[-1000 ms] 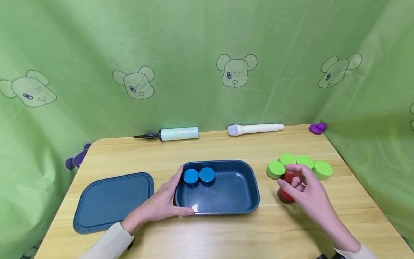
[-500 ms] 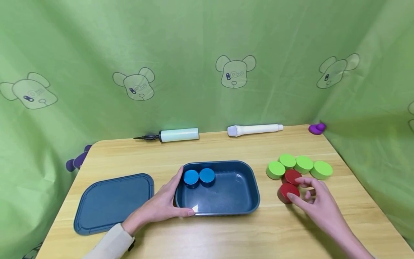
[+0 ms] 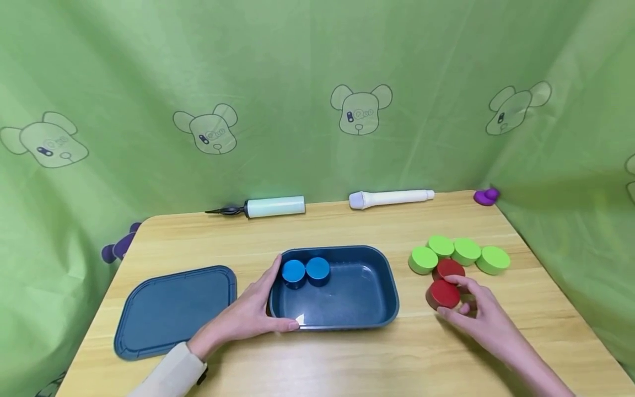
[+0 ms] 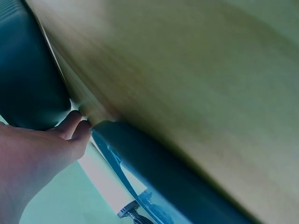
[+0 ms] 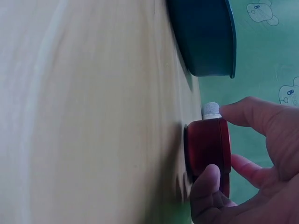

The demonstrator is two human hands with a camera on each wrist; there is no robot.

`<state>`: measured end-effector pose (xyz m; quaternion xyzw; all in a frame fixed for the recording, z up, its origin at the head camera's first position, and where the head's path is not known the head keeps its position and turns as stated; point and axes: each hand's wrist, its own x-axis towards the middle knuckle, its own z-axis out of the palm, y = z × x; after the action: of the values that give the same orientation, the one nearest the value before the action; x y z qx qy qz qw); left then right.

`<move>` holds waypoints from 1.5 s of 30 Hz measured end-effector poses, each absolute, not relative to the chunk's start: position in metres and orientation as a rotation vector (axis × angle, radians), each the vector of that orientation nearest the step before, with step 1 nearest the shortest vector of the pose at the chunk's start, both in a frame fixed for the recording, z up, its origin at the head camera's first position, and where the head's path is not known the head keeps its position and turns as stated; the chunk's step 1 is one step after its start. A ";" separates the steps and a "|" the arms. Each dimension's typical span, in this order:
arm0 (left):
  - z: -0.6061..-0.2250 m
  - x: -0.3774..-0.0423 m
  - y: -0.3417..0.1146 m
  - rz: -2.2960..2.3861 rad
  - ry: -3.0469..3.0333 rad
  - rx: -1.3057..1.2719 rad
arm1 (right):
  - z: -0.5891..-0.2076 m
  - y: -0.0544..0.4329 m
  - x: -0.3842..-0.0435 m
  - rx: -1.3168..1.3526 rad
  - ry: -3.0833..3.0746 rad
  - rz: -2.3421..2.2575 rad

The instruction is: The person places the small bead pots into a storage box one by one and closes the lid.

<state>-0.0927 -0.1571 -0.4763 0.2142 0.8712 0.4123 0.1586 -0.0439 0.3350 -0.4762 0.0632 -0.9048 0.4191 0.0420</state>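
Note:
A dark blue plastic box (image 3: 332,309) stands mid-table with two blue round tins (image 3: 294,271) in its back left part. My left hand (image 3: 250,314) holds the box's left end, thumb along the front rim and fingers at the left side. To the right of the box, my right hand (image 3: 488,320) grips the nearer red round tin (image 3: 443,294) at its edges between thumb and fingers. The right wrist view shows this red tin (image 5: 208,144) close up, with a lid seam. Right behind it sits a second red tin (image 3: 448,267), partly overlapped by the index finger.
Several green round tins (image 3: 466,252) are grouped behind the red ones. A dark blue flat lid (image 3: 176,311) lies left of the box. Along the back edge lie a hand pump (image 3: 275,207), a white microphone (image 3: 392,198) and a purple object (image 3: 486,196). Green curtain surrounds the table.
My right hand has come back from over the further red tin towards the nearer one, and its fingers now close on that tin's sides. My left hand and the box have stayed put.

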 end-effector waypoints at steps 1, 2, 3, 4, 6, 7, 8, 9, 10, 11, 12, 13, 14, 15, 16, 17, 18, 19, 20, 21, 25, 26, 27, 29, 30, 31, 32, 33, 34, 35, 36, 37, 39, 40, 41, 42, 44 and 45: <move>-0.476 -0.093 -0.157 1.179 2.493 0.611 | -0.476 0.335 -0.045 0.204 -2.765 1.288; -0.476 -0.093 -0.157 1.181 2.494 0.612 | -0.475 0.335 -0.046 0.211 -2.764 1.291; -0.476 -0.093 -0.157 1.187 2.493 0.612 | -0.475 0.335 -0.047 0.216 -2.765 1.296; -0.476 -0.093 -0.157 1.189 2.493 0.611 | -0.475 0.335 -0.047 0.220 -2.768 1.303; -0.477 -0.093 -0.157 1.192 2.493 0.612 | -0.475 0.335 -0.048 0.220 -2.777 1.313; -0.478 -0.093 -0.157 1.193 2.494 0.615 | -0.475 0.335 -0.048 0.217 -2.780 1.320; -0.478 -0.093 -0.157 1.194 2.493 0.618 | -0.475 0.335 -0.048 0.210 -2.784 1.323; -0.479 -0.093 -0.157 1.194 2.494 0.620 | -0.475 0.336 -0.047 0.201 -2.789 1.327; -0.479 -0.093 -0.157 1.193 2.497 0.623 | -0.475 0.336 -0.047 0.193 -2.793 1.328; -0.479 -0.093 -0.156 1.195 2.497 0.622 | -0.475 0.336 -0.047 0.183 -2.798 1.325; -0.478 -0.093 -0.156 1.196 2.497 0.623 | -0.476 0.336 -0.046 0.167 -2.808 1.320; -0.478 -0.093 -0.156 1.197 2.496 0.624 | -0.476 0.336 -0.045 0.151 -2.819 1.316; -0.478 -0.093 -0.156 1.194 2.497 0.624 | -0.476 0.337 -0.045 0.133 -2.831 1.306; -0.478 -0.093 -0.155 1.193 2.496 0.625 | -0.476 0.337 -0.044 0.117 -2.841 1.298; -0.478 -0.093 -0.155 1.190 2.494 0.625 | -0.476 0.337 -0.042 0.101 -2.850 1.290; -0.477 -0.093 -0.155 1.188 2.493 0.626 | -0.476 0.337 -0.041 0.085 -2.859 1.283; -0.478 -0.093 -0.155 1.185 2.494 0.627 | -0.476 0.337 -0.040 0.072 -2.868 1.279; -0.478 -0.092 -0.155 1.184 2.493 0.625 | -0.475 0.337 -0.039 0.063 -2.871 1.279; -0.478 -0.092 -0.155 1.186 2.493 0.623 | -0.475 0.337 -0.039 0.059 -2.872 1.279; -0.478 -0.092 -0.155 1.189 2.492 0.622 | -0.474 0.336 -0.038 0.055 -2.872 1.280; -0.478 -0.092 -0.156 1.195 2.493 0.622 | -0.473 0.336 -0.039 0.037 -2.905 1.247; -0.478 -0.092 -0.156 1.194 2.493 0.625 | -0.473 0.336 -0.039 0.028 -2.917 1.238; -0.478 -0.092 -0.156 1.193 2.493 0.627 | -0.472 0.336 -0.040 0.016 -2.932 1.229; -0.478 -0.092 -0.156 1.191 2.493 0.629 | -0.471 0.335 -0.040 -0.007 -2.959 1.221; -0.478 -0.092 -0.156 1.191 2.493 0.631 | -0.471 0.335 -0.040 -0.016 -2.967 1.225; -0.478 -0.093 -0.156 1.190 2.493 0.631 | -0.470 0.335 -0.039 -0.024 -2.974 1.230; -0.478 -0.093 -0.156 1.191 2.493 0.631 | -0.470 0.335 -0.039 -0.028 -2.979 1.237; -0.478 -0.093 -0.156 1.193 2.492 0.632 | -0.470 0.335 -0.039 -0.034 -2.983 1.240; -0.478 -0.093 -0.156 1.193 2.491 0.632 | -0.470 0.335 -0.038 -0.038 -2.983 1.244; -0.478 -0.093 -0.155 1.196 2.489 0.633 | -0.470 0.335 -0.038 -0.041 -2.981 1.250; -0.478 -0.093 -0.155 1.198 2.488 0.633 | -0.470 0.335 -0.038 -0.046 -2.979 1.256; -0.478 -0.093 -0.155 1.197 2.488 0.633 | -0.470 0.335 -0.038 -0.046 -2.976 1.262; -0.478 -0.093 -0.155 1.196 2.489 0.636 | -0.470 0.335 -0.038 -0.057 -2.972 1.263; -0.478 -0.093 -0.155 1.196 2.489 0.638 | -0.470 0.335 -0.038 -0.064 -2.970 1.263; -0.478 -0.093 -0.155 1.196 2.490 0.640 | -0.469 0.335 -0.038 -0.069 -2.970 1.259; -0.478 -0.093 -0.155 1.196 2.491 0.643 | -0.469 0.335 -0.038 -0.076 -2.969 1.255; -0.478 -0.093 -0.156 1.196 2.493 0.644 | -0.469 0.334 -0.037 -0.090 -2.964 1.247; -0.478 -0.093 -0.156 1.197 2.493 0.645 | -0.469 0.334 -0.037 -0.092 -2.956 1.247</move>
<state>-0.0930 -0.1559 -0.4780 0.2245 0.8680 0.4167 0.1503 -0.0366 0.3337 -0.4688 -0.0287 -0.9205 0.3882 -0.0341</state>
